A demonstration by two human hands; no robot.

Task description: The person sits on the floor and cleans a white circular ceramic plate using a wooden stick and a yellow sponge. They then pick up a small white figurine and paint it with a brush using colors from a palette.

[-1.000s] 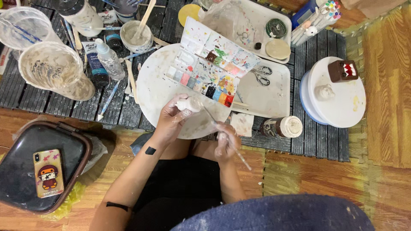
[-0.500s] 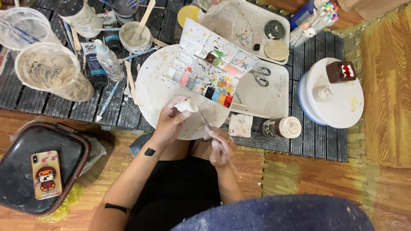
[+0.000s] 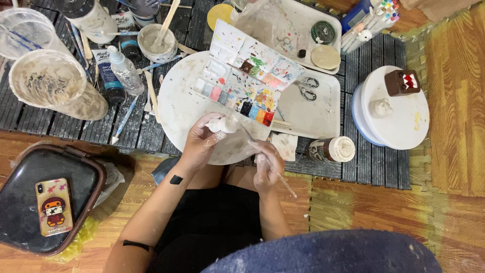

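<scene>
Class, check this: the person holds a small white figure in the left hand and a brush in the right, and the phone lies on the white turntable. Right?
Not quite. The head view shows the phone lying on the dark case on the floor, not on the white turntable. The rest stands.

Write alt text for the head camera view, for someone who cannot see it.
Seen from above, a seated person's left hand holds a small white figure while the right hand touches a thin brush to it, over a round white board. A paint palette, scissors and jars lie around.
</scene>
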